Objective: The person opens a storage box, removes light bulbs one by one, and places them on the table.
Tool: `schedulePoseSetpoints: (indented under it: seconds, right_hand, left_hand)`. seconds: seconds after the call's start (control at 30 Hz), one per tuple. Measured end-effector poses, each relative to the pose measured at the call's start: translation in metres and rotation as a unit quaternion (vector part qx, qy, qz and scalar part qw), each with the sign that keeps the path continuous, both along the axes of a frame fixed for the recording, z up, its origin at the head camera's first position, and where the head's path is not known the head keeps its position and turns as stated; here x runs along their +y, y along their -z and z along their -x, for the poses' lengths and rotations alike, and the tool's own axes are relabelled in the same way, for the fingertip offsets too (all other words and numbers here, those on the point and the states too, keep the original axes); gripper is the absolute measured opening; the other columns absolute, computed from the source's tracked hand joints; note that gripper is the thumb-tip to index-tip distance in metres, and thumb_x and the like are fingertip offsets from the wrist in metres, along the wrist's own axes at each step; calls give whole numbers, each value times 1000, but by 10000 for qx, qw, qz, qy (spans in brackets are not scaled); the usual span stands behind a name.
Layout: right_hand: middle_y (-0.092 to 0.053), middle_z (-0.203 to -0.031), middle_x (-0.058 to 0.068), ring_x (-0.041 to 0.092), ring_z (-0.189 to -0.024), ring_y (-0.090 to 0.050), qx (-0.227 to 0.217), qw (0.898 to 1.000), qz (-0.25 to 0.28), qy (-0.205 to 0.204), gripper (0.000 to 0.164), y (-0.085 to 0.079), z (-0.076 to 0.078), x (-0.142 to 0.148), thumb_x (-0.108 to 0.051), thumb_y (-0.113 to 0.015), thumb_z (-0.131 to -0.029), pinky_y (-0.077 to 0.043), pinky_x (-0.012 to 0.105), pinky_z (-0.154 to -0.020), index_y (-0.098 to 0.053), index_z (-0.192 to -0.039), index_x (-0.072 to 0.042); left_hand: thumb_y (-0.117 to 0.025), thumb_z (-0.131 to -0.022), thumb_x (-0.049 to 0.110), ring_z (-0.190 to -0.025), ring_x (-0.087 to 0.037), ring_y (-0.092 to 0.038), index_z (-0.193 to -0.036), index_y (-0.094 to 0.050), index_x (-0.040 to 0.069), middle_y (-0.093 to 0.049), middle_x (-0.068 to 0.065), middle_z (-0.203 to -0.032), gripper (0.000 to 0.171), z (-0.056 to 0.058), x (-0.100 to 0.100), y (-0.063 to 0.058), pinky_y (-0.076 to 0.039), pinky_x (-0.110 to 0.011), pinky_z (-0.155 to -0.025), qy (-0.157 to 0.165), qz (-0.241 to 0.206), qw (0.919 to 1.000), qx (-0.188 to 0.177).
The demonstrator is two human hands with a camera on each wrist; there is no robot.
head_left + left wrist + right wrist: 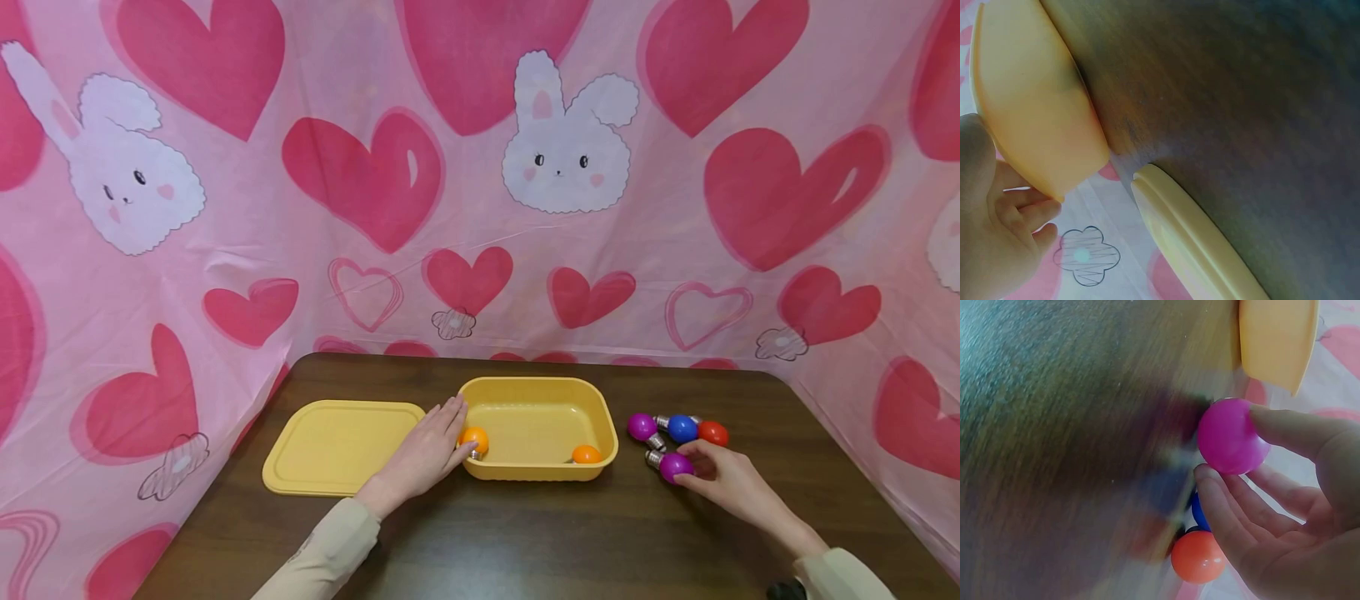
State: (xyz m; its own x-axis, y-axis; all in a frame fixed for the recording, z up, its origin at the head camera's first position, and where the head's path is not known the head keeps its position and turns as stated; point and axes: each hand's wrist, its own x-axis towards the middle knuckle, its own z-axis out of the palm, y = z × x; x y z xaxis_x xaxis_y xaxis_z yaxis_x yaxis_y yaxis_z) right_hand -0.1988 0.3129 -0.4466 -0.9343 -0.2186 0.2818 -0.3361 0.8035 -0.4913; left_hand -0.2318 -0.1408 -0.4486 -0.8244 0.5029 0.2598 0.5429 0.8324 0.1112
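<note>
My right hand (731, 479) pinches a purple light bulb (676, 468) by its round globe, between thumb and fingertips; its metal screw base points left. Close up in the right wrist view, the thumb lies on one side of the purple globe (1230, 437). Just beyond that hand lie another purple bulb (642, 427), a blue bulb (682, 428) and a red bulb (713, 432). My left hand (422, 450) rests with extended fingers on the left rim of a yellow box (540, 475). Inside the box are two orange bulbs (475, 438), one at each end.
A flat yellow lid (341, 446) lies on the dark wooden table (510, 533), left of the box and partly behind my left hand. Behind the table hangs a pink cloth (480, 225) printed with hearts and rabbits.
</note>
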Motion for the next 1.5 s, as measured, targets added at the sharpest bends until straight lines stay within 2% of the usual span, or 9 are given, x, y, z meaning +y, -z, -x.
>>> schedulePoseSetpoints:
  seconds: [0.43, 0.77, 0.97, 1.13, 1.33, 1.5]
  right_hand:
    - [-74, -88, 5, -7, -70, -62, -128, 9999, -46, 9, 34, -3, -1, 1, -19, -84, -76, -57, 22, -65, -68, -101, -3]
    - [-74, -92, 10, 3, -71, -68, -115, 9999, -59, -7, 35, -7, -1, 2, -18, -85, -76, -58, 22, -64, -67, -101, -2]
    - [-74, -92, 9, -3, -71, -65, -39, 10000, -63, -58, 33, -7, -2, 2, -17, -84, -76, -58, 22, -63, -67, -101, -2]
    - [-74, -92, 10, -1, -72, -67, -29, 10000, -70, -49, 33, -9, -2, 3, -17, -84, -76, -57, 22, -63, -68, -101, -2]
    - [-74, -91, 8, 1, -74, -66, 253, 9995, -166, -95, 35, -17, 1, 2, -17, -86, -74, -58, 24, -65, -68, -100, -1]
    - [-73, -96, 15, 10, -76, -70, 373, 9986, -33, -364, 32, -30, 5, -5, -12, -84, -77, -59, 25, -65, -67, -100, 1]
  left_hand:
    - [-53, -100, 45, -147, -29, -39, -148, -41, -3, -39, -18, -157, 69, 2, 0, 0, -32, -47, -122, -9, -6, 10000, -10]
    - [-52, -100, 47, -146, -31, -40, -148, -41, -2, -39, -17, -158, 69, 3, -1, -2, -32, -47, -121, -10, -16, 10000, -46]
    - [-51, -100, 47, -145, -31, -41, -148, -41, -3, -39, -18, -157, 70, 3, -1, 0, -33, -47, -121, 11, 17, 10000, 7]
    - [-51, -100, 48, -146, -29, -40, -148, -42, -3, -40, -18, -157, 70, 2, -1, 0, -33, -47, -121, 18, 70, 9999, 71]
    - [-52, -100, 46, -146, -30, -40, -147, -42, -4, -40, -18, -157, 69, 2, 0, 0, -33, -48, -121, 21, -4, 10000, 34]
    - [-53, -100, 45, -145, -31, -41, -146, -43, -5, -41, -19, -156, 69, 2, 0, 1, -33, -48, -120, 53, -27, 10000, 75]
